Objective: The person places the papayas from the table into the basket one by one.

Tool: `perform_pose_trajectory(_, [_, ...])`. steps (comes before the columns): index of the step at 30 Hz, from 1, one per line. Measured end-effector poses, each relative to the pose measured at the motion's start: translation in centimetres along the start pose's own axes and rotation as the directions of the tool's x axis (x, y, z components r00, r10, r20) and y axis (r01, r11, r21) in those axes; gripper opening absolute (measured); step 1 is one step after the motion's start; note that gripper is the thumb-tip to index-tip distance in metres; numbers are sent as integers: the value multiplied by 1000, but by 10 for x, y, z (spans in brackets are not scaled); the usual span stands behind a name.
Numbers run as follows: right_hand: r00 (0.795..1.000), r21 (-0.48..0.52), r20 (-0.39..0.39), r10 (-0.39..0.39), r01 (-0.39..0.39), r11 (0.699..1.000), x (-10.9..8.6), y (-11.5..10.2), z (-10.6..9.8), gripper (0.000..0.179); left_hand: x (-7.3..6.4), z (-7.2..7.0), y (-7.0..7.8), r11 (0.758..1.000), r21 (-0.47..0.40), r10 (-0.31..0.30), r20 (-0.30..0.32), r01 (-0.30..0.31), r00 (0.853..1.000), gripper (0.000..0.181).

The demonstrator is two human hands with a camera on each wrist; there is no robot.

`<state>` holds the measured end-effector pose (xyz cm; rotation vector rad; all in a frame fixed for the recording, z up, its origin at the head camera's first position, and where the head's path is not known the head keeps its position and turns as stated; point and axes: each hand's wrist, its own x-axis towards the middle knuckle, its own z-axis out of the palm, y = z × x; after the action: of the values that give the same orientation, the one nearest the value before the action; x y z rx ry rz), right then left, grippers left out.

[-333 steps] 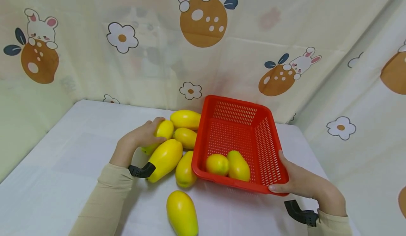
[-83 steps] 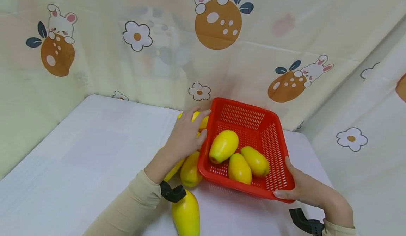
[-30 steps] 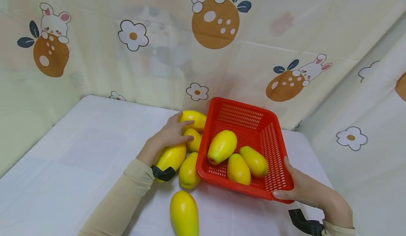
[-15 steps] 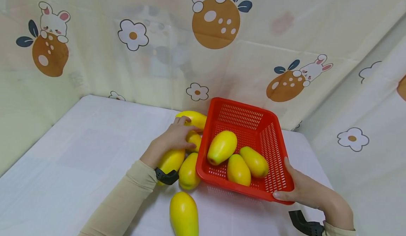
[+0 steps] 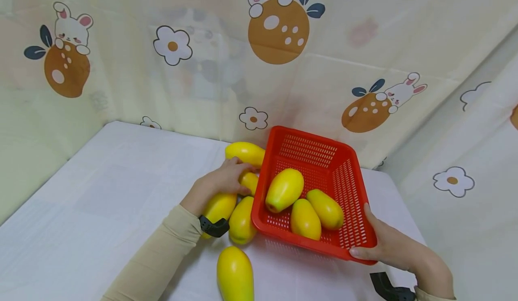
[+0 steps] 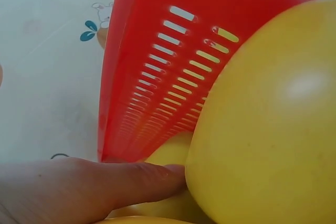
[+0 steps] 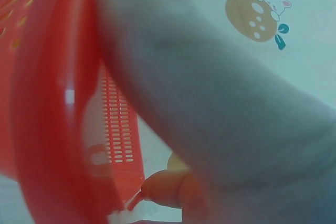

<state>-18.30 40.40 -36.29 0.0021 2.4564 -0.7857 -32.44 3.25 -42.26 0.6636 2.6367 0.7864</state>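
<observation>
In the head view my left hand (image 5: 228,177) reaches over the pile and grips a small yellow papaya (image 5: 248,182) beside the basket's left wall, thumb on the near side and fingers on the far side. My left thumb (image 6: 142,182) shows in the left wrist view, next to a big yellow fruit surface. The red plastic basket (image 5: 311,246) holds three yellow papayas, one of them large (image 5: 285,189). My right hand (image 5: 398,242) holds the basket's near right corner, thumb over the rim. The right wrist view has the hand blurred against the red rim (image 7: 58,108).
Around the left hand lie more papayas: one behind (image 5: 246,152), one under the wrist (image 5: 220,207) and one against the basket (image 5: 242,222). Another papaya (image 5: 234,274) lies nearer on the white table (image 5: 109,202). A printed curtain (image 5: 194,90) rises behind.
Since the oldest frame, the basket's papayas went from two to three. The left hand has come back from the basket's left rim to the pile and closed round the small papaya. The right hand keeps its hold.
</observation>
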Motion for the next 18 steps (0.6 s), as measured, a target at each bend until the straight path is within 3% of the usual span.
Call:
perform_pose_trajectory(7, [1000, 15, 1, -21, 21, 1000, -1, -1, 1, 115, 0, 0, 0, 1000, -17, -9, 25, 10, 1000, 53])
perform_pose_trajectory(18, [1000, -8, 3, -13, 13, 1000, 1, 3, 0, 115, -1, 0, 2, 998, -1, 59, 88, -59, 994, 56])
